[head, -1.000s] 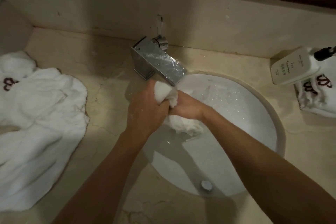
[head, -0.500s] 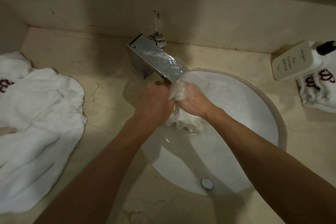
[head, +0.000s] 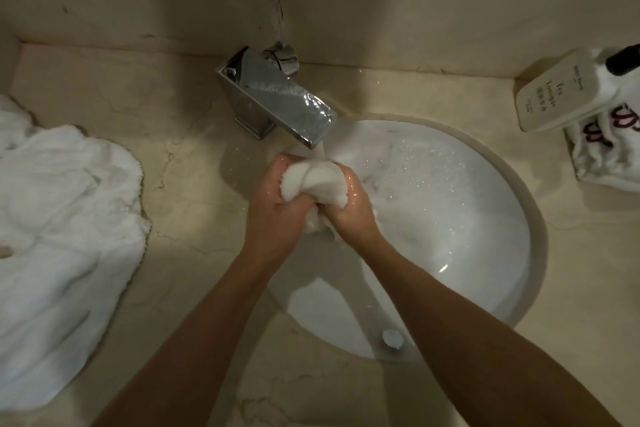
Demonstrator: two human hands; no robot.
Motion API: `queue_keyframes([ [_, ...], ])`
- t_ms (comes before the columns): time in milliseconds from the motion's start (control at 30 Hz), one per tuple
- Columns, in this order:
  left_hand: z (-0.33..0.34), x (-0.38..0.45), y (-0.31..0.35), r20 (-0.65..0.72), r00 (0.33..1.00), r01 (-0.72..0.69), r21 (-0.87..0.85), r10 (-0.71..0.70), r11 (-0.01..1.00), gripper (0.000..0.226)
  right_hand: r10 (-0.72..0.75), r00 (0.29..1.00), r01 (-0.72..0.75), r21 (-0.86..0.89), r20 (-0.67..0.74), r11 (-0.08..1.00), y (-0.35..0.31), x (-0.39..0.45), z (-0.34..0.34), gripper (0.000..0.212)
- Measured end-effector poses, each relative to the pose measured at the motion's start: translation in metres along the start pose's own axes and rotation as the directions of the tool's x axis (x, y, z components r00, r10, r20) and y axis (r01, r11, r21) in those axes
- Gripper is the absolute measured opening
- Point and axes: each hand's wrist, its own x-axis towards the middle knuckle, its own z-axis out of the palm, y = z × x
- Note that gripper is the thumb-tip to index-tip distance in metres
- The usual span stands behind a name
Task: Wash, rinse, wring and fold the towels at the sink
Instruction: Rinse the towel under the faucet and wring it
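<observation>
The fingers of both hands are largely hidden behind the bunched cloth, and the lower tail of the small white towel [head: 313, 184] is concealed between the wrists, so its full extent cannot be determined. The pile of white towels [head: 62, 236] on the counter [head: 180, 121] is cut off by the left frame edge; the folded towels with dark red monograms [head: 609, 152] at the right are cut off by the right frame edge and partly covered by a white bottle [head: 550, 94] lying tilted on them. The bottle's print is too small to read reliably. The small white towel sits directly between the left hand [head: 273, 208] and the right hand [head: 353, 208], over the left part of the white sink basin [head: 485, 253] and just below the spout of the chrome faucet [head: 277, 97]. Both hands grip the towel, fingers curled round it, knuckles nearly touching at its lower side. The towel appears wet, compressed into a rounded wad with one visible twist fold across its top. Water runs from the spout onto the wad, and droplets are scattered across the basin surface. Both hands appear wet and glossy. A metal drain stopper [head: 393, 338] is visible at the near side of the basin.
</observation>
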Motion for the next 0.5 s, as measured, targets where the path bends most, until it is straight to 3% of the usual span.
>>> queue_keyframes([
  [100, 0.0, -0.014, 0.001, -0.115, 0.993, -0.012, -0.082, 0.002, 0.997, 0.028, 0.151, 0.988, -0.149, 0.05, -0.032, 0.988, -0.013, 0.007, 0.025, 0.021],
  [200, -0.012, -0.019, 0.004, -0.248, 0.969, -0.048, -0.156, 0.008, 0.987, 0.031, -0.079, 0.997, 0.075, -0.111, -0.025, 0.991, -0.03, 0.011, 0.038, 0.012],
  [300, -0.026, -0.017, 0.008, -0.271, 0.961, -0.108, -0.162, 0.061, 0.981, 0.032, -0.22, 0.975, 0.22, -0.183, 0.02, 0.958, -0.018, 0.013, 0.027, 0.053],
  [367, -0.024, -0.019, 0.006, -0.241, 0.969, -0.095, -0.12, 0.064, 0.988, 0.032, -0.301, 0.954, 0.279, -0.35, -0.009, 0.894, 0.015, 0.016, 0.016, 0.067],
  [433, -0.015, -0.026, -0.001, -0.213, 0.976, -0.065, -0.111, 0.04, 0.992, 0.031, -0.26, 0.963, 0.203, -0.448, -0.069, 0.871, 0.053, 0.011, 0.014, 0.074],
  [500, -0.005, -0.03, -0.007, -0.198, 0.98, -0.037, -0.106, 0.016, 0.994, 0.031, -0.187, 0.977, 0.131, -0.41, -0.098, 0.903, 0.07, 0.002, 0.031, 0.072],
])
